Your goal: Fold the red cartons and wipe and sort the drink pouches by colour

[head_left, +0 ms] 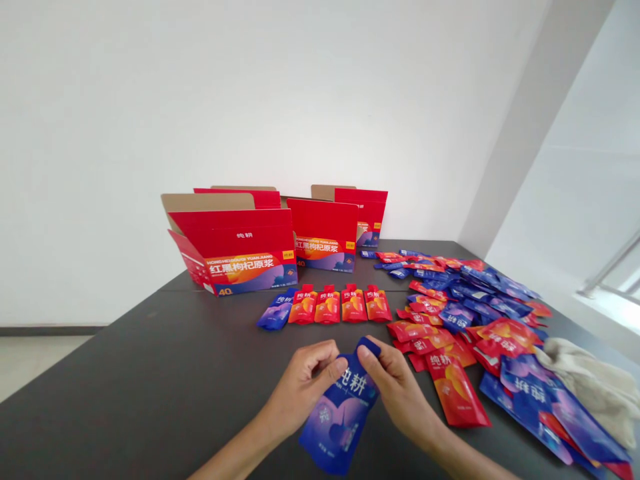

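Currently both hands grip one blue pouch point(335, 427) by its top, left hand point(311, 375) pinching the upper left shoulder, right hand point(393, 375) closed on the narrow neck and nearer it. Pouch extends below the fingers, long axis slanting from neck at upper right to base at lower left, nearer the wearer than the row of pouches point(328, 308) on the dark table point(150, 387)

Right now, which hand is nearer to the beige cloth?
The right hand. It is left of the beige cloth, with loose pouches between them; the left hand is farther left. Both hold one blue pouch.
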`<state>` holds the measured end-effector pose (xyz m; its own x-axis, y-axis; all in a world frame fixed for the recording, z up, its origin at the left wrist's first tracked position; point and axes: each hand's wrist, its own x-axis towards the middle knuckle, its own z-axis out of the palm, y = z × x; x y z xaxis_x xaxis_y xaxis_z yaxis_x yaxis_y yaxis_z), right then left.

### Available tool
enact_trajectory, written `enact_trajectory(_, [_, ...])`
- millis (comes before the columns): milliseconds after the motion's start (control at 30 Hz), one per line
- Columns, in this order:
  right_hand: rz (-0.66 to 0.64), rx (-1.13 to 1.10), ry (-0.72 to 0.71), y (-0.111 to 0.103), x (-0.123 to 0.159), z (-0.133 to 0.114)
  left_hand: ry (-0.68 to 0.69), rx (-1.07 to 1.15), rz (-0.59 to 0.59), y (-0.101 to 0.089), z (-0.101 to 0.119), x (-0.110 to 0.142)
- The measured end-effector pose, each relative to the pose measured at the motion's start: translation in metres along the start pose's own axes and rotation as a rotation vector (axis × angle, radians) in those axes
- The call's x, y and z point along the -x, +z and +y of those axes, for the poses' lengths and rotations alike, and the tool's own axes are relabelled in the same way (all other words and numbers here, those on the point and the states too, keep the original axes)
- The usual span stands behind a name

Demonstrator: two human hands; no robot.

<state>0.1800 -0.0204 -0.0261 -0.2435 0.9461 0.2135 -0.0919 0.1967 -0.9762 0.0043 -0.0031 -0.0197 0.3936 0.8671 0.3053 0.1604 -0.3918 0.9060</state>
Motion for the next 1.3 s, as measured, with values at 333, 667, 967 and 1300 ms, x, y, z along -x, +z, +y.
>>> enact_trajectory(333, [-0.079, 0.021, -0.025, -0.002, 0.001, -0.006, -0.015, 0.035, -0.046, 0.007, 0.001, 0.004])
enact_trajectory(667, [0.031, 0.063, -0.039, 0.002, 0.003, -0.001, 0.005, -0.104, 0.092, 0.013, 0.003, 0.009])
enact_trajectory(967, [0.164, 0.127, -0.034, -0.033, -0.009, 0.008, -0.294, -0.122, 0.529, -0.076, -0.030, -0.006])
enact_trajectory(1300, [0.139, 0.114, 0.066, -0.026, -0.010, 0.018, -0.589, -0.475, 0.578, -0.197, -0.095, -0.039])
